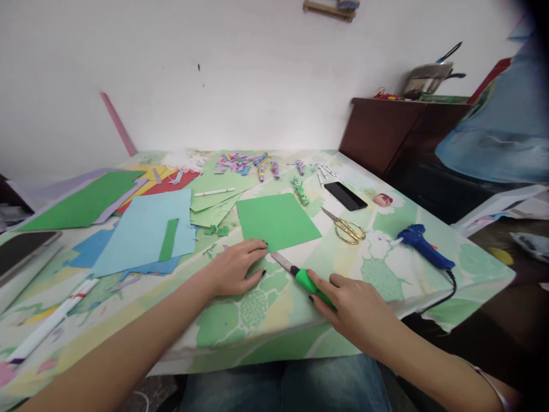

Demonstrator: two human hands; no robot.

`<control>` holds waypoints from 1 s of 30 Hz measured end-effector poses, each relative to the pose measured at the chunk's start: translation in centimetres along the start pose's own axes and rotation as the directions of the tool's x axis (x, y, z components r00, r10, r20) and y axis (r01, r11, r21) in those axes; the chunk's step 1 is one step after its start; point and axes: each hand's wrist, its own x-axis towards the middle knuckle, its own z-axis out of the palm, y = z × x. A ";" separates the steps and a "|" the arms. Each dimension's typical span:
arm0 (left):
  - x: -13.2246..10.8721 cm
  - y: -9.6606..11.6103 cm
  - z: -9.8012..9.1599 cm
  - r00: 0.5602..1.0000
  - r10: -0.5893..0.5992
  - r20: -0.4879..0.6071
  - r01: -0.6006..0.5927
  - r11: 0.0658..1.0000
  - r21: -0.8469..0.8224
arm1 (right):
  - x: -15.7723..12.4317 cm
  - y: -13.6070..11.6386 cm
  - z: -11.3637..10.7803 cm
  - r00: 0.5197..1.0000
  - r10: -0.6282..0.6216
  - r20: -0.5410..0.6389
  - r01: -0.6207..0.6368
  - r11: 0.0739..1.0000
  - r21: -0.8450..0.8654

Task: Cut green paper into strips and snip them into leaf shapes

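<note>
A green-handled utility knife (306, 279) is gripped in my right hand (351, 306), its blade out and pointing toward the near edge of the green paper sheet (278, 220). My left hand (238, 266) rests flat at that sheet's near left corner, thumb apart from the fingers. The fingertips touch the paper. Just beyond the sheet lie a curled green paper piece (300, 191) and, to the right, gold-handled scissors (346, 229). Left of my left hand, a narrow dark green strip (168, 240) lies on a light blue sheet (141, 229).
A blue glue gun (424, 246) with a cord lies near the right edge. Behind the scissors is a black phone (345, 196). Paper scraps (238, 162) and several rolled paper pieces sit toward the wall. Stacked coloured sheets (86, 200) cover the left side.
</note>
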 end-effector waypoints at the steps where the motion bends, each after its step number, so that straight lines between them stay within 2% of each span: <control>1: 0.0 0.1 0.0 1.000 -0.004 0.000 0.004 1.000 -0.004 | 0.0 -0.1 0.1 1.000 0.006 -0.006 -0.006 1.000 -0.002; 14: -0.4 -0.1 0.2 0.998 -0.062 -0.001 0.062 0.995 -0.083 | -0.3 -1.7 -0.2 0.996 0.088 -0.012 -0.088 0.995 -0.050; 24: -0.6 0.0 0.4 0.998 -0.060 -0.005 0.059 0.993 -0.101 | -0.8 -2.7 0.5 0.993 0.067 -0.094 -0.077 0.992 -0.102; 30: -0.6 0.1 0.2 0.998 -0.058 0.005 0.058 0.992 -0.114 | -0.4 -3.2 0.8 0.992 0.087 -0.089 -0.096 0.990 -0.105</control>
